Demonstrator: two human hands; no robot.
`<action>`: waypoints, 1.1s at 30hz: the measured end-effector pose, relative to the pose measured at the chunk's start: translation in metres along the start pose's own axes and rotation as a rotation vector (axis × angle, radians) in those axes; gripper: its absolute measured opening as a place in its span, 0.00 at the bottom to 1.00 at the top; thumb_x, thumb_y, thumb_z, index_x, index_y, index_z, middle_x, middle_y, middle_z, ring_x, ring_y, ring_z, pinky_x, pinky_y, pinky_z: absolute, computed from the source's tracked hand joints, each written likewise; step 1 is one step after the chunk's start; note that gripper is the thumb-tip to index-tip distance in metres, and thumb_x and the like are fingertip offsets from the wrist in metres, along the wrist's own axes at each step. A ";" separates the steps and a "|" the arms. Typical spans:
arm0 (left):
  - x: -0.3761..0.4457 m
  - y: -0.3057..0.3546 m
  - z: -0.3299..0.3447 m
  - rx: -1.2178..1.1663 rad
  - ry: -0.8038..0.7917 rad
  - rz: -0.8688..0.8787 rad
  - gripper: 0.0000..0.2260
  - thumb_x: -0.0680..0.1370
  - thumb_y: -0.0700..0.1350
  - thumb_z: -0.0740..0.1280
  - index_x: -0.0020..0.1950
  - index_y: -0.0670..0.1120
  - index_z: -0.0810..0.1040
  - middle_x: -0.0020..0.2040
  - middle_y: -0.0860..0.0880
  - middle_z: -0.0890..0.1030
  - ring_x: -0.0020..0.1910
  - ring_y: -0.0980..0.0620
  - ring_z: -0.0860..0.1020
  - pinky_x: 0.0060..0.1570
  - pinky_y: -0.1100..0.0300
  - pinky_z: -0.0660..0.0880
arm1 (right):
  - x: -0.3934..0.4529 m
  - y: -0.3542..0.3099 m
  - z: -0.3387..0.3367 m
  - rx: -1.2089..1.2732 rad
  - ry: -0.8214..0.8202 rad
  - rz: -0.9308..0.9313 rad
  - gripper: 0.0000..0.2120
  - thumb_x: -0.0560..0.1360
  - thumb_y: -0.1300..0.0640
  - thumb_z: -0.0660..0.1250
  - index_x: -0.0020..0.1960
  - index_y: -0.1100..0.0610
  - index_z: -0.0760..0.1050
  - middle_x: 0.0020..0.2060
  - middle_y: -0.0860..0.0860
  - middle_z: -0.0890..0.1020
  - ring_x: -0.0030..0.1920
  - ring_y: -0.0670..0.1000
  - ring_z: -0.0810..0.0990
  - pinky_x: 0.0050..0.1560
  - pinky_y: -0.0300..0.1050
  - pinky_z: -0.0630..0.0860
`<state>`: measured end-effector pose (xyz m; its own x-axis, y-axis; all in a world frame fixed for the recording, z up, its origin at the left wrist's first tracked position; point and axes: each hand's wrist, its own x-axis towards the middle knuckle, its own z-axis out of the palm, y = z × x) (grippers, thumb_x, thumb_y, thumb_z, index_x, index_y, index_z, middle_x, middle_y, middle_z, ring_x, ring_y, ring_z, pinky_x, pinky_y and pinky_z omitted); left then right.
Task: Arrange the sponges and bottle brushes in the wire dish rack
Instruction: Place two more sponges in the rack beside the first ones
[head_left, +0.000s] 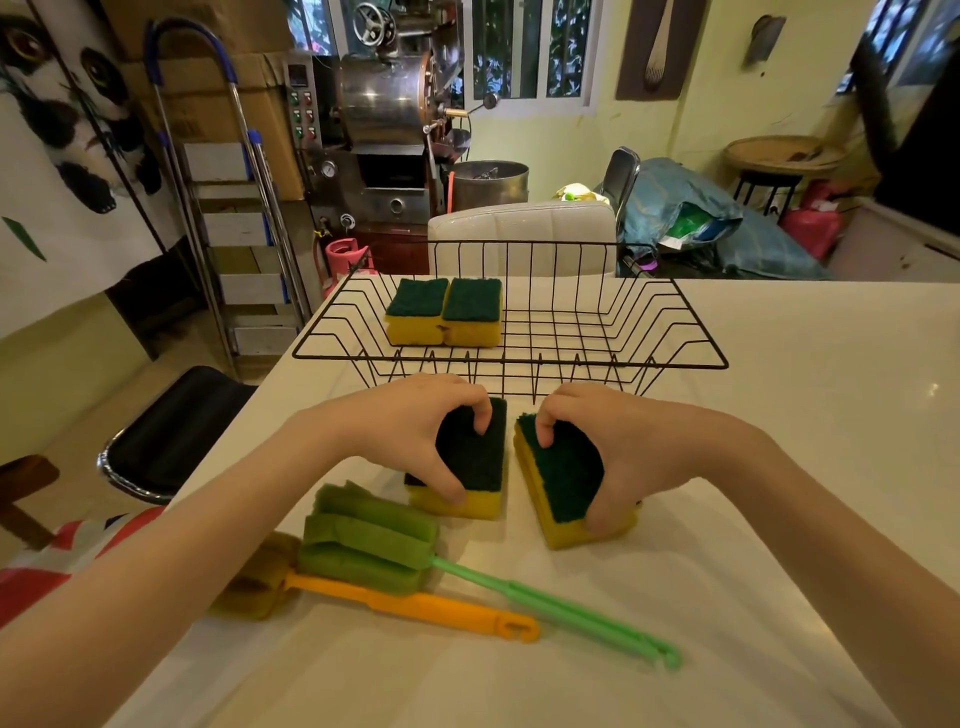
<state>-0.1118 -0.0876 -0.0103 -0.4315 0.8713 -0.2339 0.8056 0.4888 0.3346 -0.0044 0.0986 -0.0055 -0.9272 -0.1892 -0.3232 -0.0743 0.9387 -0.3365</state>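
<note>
A black wire dish rack (675, 332) stands on the white table, with two yellow sponges with green scrub tops (444, 312) side by side in its left part. In front of the rack, my left hand (410, 431) grips a yellow-green sponge (480, 467) from above. My right hand (618, 447) grips a second sponge (558, 483), which is tilted up on its edge. Nearer to me lie a green bottle brush (369, 540) and an orange bottle brush (415, 605), handles pointing right.
The white table (805, 415) extends to the right of the rack. A black stool (166, 436) sits beside the table's left edge. A white chair back (519, 228), a stepladder (234, 218) and a metal machine (384, 114) stand behind.
</note>
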 end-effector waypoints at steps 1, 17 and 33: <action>-0.001 0.002 -0.001 -0.007 0.002 0.007 0.22 0.63 0.54 0.75 0.51 0.56 0.68 0.52 0.55 0.70 0.50 0.53 0.69 0.40 0.63 0.68 | -0.002 -0.001 -0.001 -0.007 0.010 -0.001 0.30 0.60 0.53 0.77 0.55 0.45 0.64 0.53 0.45 0.67 0.50 0.46 0.67 0.37 0.32 0.67; 0.017 0.028 -0.091 -0.113 0.376 0.163 0.21 0.62 0.51 0.76 0.50 0.57 0.70 0.52 0.58 0.71 0.50 0.58 0.72 0.40 0.69 0.77 | -0.030 0.027 -0.103 0.223 0.415 -0.067 0.27 0.55 0.51 0.79 0.49 0.41 0.70 0.55 0.42 0.72 0.59 0.49 0.72 0.62 0.50 0.73; 0.176 -0.034 -0.073 -0.125 0.252 0.089 0.25 0.64 0.49 0.76 0.53 0.52 0.65 0.53 0.51 0.71 0.51 0.49 0.73 0.38 0.65 0.70 | 0.056 0.118 -0.117 0.350 0.556 0.085 0.33 0.59 0.59 0.79 0.59 0.52 0.66 0.61 0.54 0.71 0.61 0.55 0.72 0.59 0.48 0.75</action>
<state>-0.2449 0.0524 0.0037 -0.4610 0.8869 0.0306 0.7953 0.3976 0.4576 -0.1080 0.2322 0.0399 -0.9829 0.1462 0.1118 0.0441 0.7770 -0.6279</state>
